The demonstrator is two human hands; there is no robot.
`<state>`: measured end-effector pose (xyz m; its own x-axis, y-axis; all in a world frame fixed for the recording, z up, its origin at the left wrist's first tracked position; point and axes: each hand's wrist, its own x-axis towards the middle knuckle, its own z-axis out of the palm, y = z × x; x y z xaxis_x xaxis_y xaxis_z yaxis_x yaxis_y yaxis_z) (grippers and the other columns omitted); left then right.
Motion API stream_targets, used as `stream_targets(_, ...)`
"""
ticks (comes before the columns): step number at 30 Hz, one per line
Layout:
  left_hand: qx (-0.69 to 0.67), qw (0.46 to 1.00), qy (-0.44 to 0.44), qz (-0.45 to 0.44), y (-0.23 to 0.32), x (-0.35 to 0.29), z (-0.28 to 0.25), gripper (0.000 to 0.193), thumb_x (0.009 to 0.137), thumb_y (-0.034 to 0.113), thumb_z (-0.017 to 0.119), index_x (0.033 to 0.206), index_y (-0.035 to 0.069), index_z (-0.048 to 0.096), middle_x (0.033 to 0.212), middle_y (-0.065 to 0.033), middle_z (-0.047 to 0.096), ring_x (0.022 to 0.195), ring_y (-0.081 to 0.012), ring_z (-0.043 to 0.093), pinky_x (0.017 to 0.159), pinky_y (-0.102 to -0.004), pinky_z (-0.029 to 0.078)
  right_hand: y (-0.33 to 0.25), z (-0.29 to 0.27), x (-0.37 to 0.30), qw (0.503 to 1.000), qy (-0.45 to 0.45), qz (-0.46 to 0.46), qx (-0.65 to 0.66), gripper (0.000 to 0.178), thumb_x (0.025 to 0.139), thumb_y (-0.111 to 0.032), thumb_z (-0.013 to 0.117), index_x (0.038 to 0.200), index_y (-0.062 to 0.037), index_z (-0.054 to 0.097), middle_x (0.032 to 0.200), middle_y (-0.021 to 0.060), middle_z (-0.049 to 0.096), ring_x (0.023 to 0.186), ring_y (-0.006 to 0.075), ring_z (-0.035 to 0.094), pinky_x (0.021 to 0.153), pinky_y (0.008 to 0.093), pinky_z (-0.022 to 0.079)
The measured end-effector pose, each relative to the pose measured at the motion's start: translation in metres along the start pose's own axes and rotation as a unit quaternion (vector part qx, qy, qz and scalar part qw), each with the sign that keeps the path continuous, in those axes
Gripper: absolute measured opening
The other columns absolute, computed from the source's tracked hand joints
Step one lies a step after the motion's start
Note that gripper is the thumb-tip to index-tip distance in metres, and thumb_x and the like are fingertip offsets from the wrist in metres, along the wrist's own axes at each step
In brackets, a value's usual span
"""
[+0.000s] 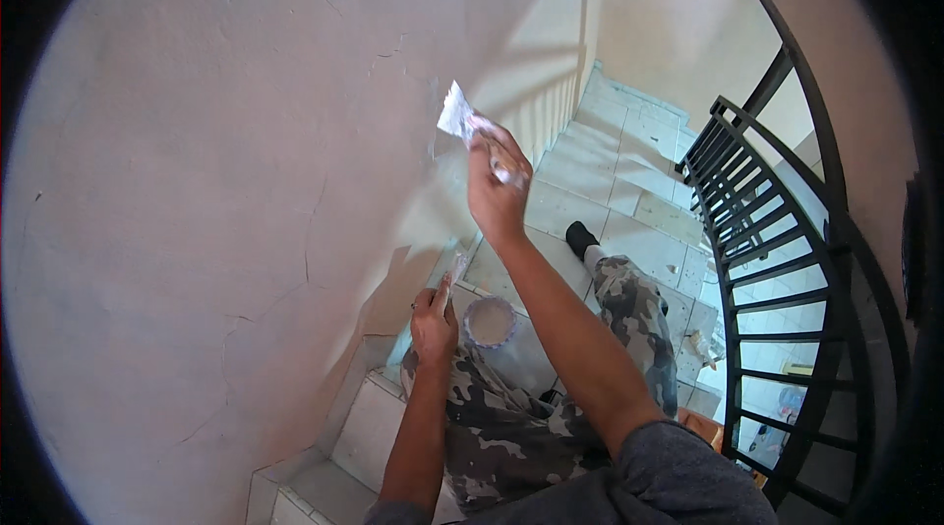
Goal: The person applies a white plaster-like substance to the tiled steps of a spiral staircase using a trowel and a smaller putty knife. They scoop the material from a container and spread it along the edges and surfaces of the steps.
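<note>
My right hand [503,196] is closed round the handle of a putty knife [454,114], its wide blade smeared white. The blade is up close to the pink wall [295,112]; whether it touches, I cannot tell. Lower down, my left hand [433,330] grips a second flat putty knife [457,267], also coated whitish, near the foot of the wall. Just right of that hand is a round tub [512,313] with pale paste inside. A smooth patch shows on the wall beside the raised blade.
Thin cracks [307,255] run over the wall. Tiled stairs [369,427] lie below me, with a tiled landing [629,161] ahead. A black metal railing [782,333] curves along the right. My camouflage-trousered leg [634,314] and dark-shod foot [580,238] stretch across the tiles.
</note>
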<state>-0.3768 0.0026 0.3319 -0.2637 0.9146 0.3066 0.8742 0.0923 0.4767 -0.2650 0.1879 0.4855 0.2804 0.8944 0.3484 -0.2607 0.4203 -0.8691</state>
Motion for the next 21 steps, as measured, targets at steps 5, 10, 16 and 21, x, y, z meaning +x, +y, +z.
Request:
stream_targets(5,-0.007,1.0,0.004,-0.015,-0.002,0.003,0.007,0.041,0.089,0.006,0.066,0.129,0.016,0.067,0.09,-0.0157,0.061,0.081,-0.0337,0.064,0.072,-0.0437,0.053,0.03,0.031,0.021,1.0,0.003,-0.024,-0.017,0.026,0.088,-0.003,0.062,0.113,0.0043,0.064,0.095,0.0128,0.07,0.085,0.0175,0.065,0.081,0.0307,0.053)
stream_targets(10,-0.032,0.999,-0.005,-0.035,-0.002,0.005,0.004,0.033,0.092,0.004,0.063,0.124,0.009,0.068,0.092,-0.0168,0.061,0.083,-0.0341,0.063,0.074,-0.0429,0.052,0.045,0.051,0.026,0.992,-0.006,-0.073,-0.103,0.031,0.085,-0.003,0.064,0.116,0.0023,0.062,0.103,0.0188,0.067,0.091,0.0296,0.066,0.084,0.0392,0.053)
stream_targets(16,-0.046,0.998,0.001,-0.049,-0.002,0.005,0.009,0.034,0.092,0.006,0.062,0.125,0.011,0.068,0.092,-0.0163,0.062,0.083,-0.0347,0.063,0.074,-0.0438,0.052,0.038,0.087,0.014,0.96,0.013,-0.175,-0.22,0.043,0.08,0.0,0.066,0.122,0.0016,0.056,0.098,0.019,0.061,0.092,0.0386,0.059,0.085,0.0473,0.05)
stream_targets(21,-0.053,0.998,0.025,-0.017,-0.012,0.006,0.017,0.036,0.092,0.006,0.062,0.127,0.014,0.067,0.093,-0.0169,0.062,0.084,-0.0355,0.063,0.075,-0.0444,0.052,0.015,0.084,-0.014,0.965,-0.036,-0.223,-0.136,0.044,0.079,0.002,0.066,0.122,0.0027,0.056,0.108,0.0213,0.063,0.1,0.038,0.061,0.085,0.0458,0.052)
